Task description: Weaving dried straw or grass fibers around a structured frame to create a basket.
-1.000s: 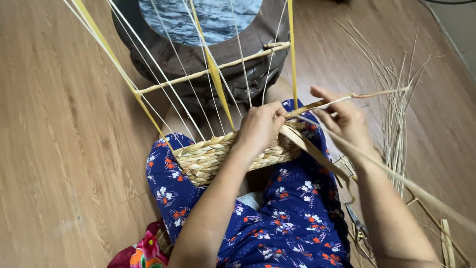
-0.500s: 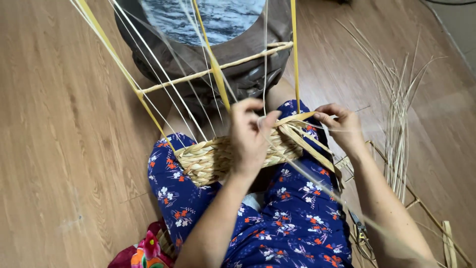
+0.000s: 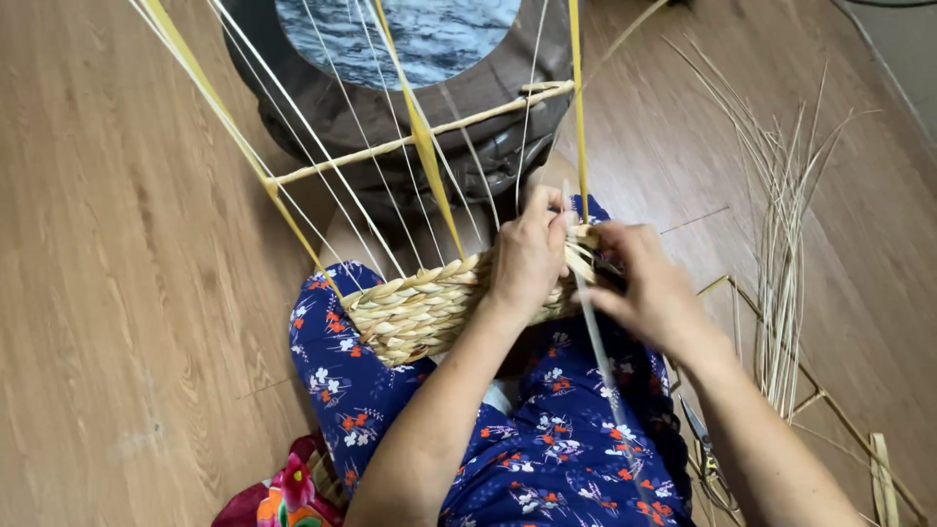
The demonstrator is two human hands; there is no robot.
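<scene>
A person seated on a wooden floor (image 3: 117, 293) is weaving a straw basket (image 3: 420, 307) resting across the lap, on blue floral trousers (image 3: 547, 459). Compared with half a second ago, the right hand (image 3: 649, 288) is now sitting closer to the left hand (image 3: 530, 256), the two nearly touching at the basket's right end, and the flat pale strand (image 3: 590, 327) is now running down over the lap rather than out to the side. The left hand is curling closed over the woven rim, fingers pressing the top edge beside a yellow upright stake (image 3: 578, 117). The right hand is pinching the strand between closed fingers just beside the rim. A bundle of loose straw (image 3: 781, 224) is lying on the floor well apart, toward its right edge.
</scene>
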